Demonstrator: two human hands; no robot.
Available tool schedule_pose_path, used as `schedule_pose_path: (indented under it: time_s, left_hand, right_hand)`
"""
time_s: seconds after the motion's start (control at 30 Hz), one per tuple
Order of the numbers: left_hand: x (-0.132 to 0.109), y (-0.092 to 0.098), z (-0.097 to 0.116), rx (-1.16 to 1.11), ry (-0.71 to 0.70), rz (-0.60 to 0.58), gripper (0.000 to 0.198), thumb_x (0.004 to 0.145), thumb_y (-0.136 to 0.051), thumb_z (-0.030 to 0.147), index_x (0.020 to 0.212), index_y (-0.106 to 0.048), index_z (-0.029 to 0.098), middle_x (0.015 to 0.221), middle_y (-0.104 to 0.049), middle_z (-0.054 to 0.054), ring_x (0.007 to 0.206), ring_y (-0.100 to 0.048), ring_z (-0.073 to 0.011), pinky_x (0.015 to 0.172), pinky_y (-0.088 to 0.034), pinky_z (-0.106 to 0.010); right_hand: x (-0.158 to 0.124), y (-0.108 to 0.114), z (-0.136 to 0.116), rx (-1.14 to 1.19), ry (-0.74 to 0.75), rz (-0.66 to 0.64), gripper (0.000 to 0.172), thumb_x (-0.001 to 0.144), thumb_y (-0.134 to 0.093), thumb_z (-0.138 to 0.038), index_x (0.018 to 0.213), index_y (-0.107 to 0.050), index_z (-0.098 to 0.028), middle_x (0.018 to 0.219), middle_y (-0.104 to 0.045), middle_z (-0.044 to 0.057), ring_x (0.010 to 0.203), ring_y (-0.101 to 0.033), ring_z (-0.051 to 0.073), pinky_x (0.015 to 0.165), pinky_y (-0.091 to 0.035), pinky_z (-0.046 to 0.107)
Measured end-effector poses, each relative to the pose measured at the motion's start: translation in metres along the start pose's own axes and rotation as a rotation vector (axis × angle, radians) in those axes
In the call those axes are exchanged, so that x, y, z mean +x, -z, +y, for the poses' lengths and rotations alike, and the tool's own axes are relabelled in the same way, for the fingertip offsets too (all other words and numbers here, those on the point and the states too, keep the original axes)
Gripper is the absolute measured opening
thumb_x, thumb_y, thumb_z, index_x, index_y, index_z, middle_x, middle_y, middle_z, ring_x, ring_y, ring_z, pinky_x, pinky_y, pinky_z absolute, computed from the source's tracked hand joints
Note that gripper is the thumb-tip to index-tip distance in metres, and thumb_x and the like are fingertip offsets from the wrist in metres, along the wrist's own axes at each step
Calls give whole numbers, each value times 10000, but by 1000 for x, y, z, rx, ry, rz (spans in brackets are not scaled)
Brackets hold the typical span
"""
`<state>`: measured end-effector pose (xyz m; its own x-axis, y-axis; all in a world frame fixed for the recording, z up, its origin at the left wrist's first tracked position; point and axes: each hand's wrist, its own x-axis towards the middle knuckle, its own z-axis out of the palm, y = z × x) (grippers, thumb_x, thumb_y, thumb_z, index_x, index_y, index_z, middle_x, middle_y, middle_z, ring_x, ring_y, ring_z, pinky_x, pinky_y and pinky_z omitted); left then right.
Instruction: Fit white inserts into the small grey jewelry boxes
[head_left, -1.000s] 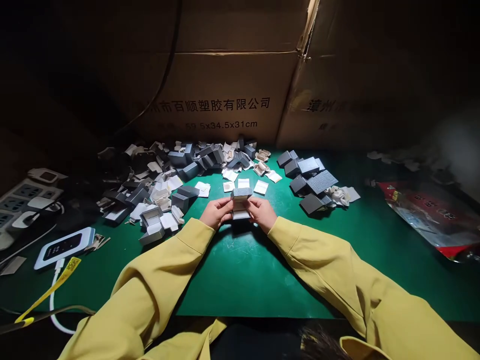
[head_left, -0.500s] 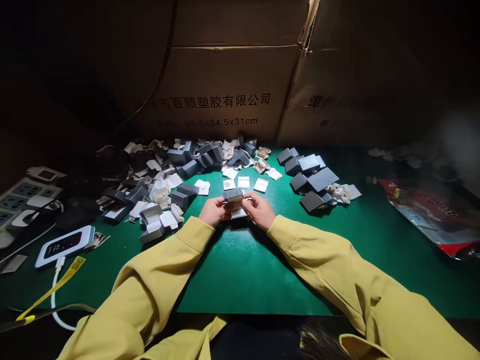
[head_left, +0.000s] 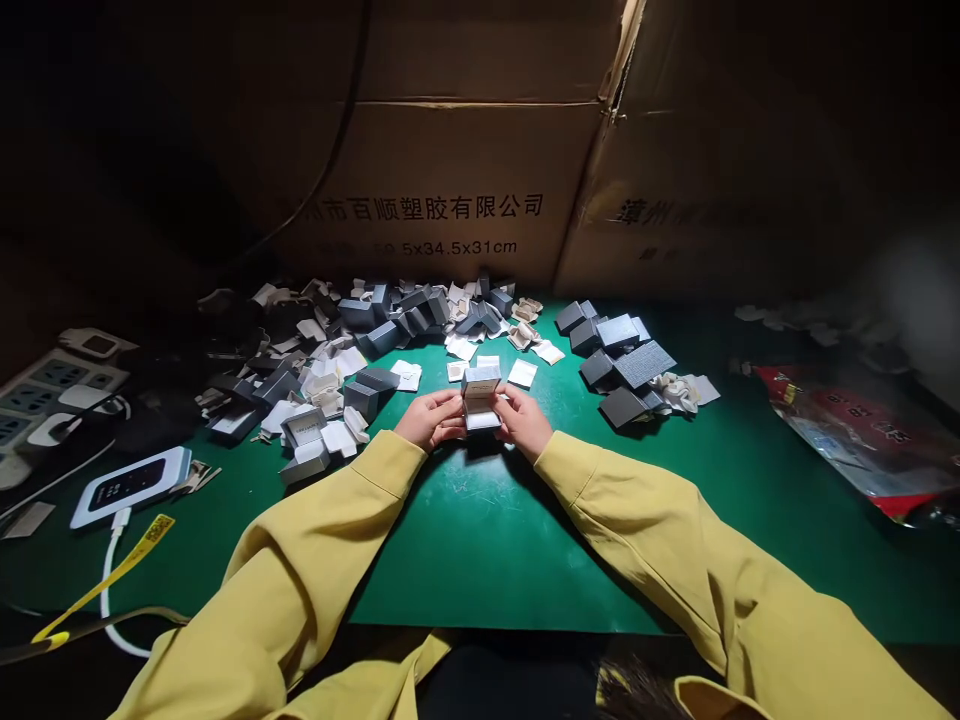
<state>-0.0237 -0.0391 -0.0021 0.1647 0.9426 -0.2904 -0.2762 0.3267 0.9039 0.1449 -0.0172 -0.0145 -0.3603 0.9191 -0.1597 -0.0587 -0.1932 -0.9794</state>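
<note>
Between my two hands is a small hinged gift box (head_left: 481, 422), grey outside and white inside, with its lid raised. My left hand (head_left: 433, 418) grips its left side with thumb and fingers. On the opposite side my right hand (head_left: 523, 418) pinches the box near the hinge. Just beyond the box lie a few small white inserts, one of them a square white pad (head_left: 523, 373). To the left, another lidded grey box (head_left: 305, 445) stands open on the green table (head_left: 480, 550).
A heap of grey boxes and white inserts (head_left: 405, 320) spreads across the back left. More grey boxes (head_left: 637, 362) are piled at the right, near a red-edged plastic bag (head_left: 862, 430). A white device (head_left: 133, 487), cables and a power strip (head_left: 56, 390) occupy the left. Cardboard cartons (head_left: 450, 150) stand behind.
The lid of the held box has tipped back, so its white inside now faces me. Both hands stay at nearly the same place.
</note>
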Motion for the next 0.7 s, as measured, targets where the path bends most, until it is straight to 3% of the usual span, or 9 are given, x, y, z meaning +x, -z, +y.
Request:
schedule_pose_path:
  time_s: [0.17, 0.23, 0.33, 0.43, 0.7]
  left_hand:
    - [-2, -7, 0, 40, 37, 143, 536, 481, -858, 392, 881, -648, 103, 643, -649, -24, 539, -611, -120, 493, -490, -218]
    - [-1, -8, 0, 80, 47, 181, 461, 486, -838, 382, 801, -639, 111, 605, -634, -11, 497, -582, -108, 456, -474, -212]
    - [-1, -10, 1, 150, 92, 182, 341, 506, -805, 349, 652, -584, 135, 498, -570, 26, 418, -512, -88, 422, -466, -222]
    - [-2, -11, 1, 190, 107, 154, 299, 545, -772, 330, 594, -537, 152, 464, -543, 36, 396, -488, -85, 414, -466, -231]
    - [-7, -16, 3, 222, 83, 130, 284, 576, -742, 317, 559, -508, 157, 430, -495, 49, 385, -469, -75, 416, -446, -213]
  right_hand:
    - [-3, 0, -2, -195, 65, -23, 279, 756, -528, -498, 795, -532, -222, 396, -412, -104, 327, -396, 89, 388, -344, 222]
    - [-4, 3, -3, -360, 142, 13, 245, 757, -533, -459, 780, -548, -216, 432, -483, -81, 367, -447, 98, 425, -366, 226]
    - [-3, 6, -5, -545, 298, 162, 271, 701, -603, -389, 901, -580, -208, 686, -648, -25, 477, -527, 104, 520, -437, 238]
    - [-2, 8, -6, -624, 437, 235, 357, 683, -616, -344, 1013, -590, -211, 850, -681, 1, 571, -584, 117, 636, -486, 253]
    - [-3, 7, -5, -634, 413, 289, 235, 666, -604, -344, 856, -637, -210, 678, -670, -17, 573, -598, 136, 629, -479, 250]
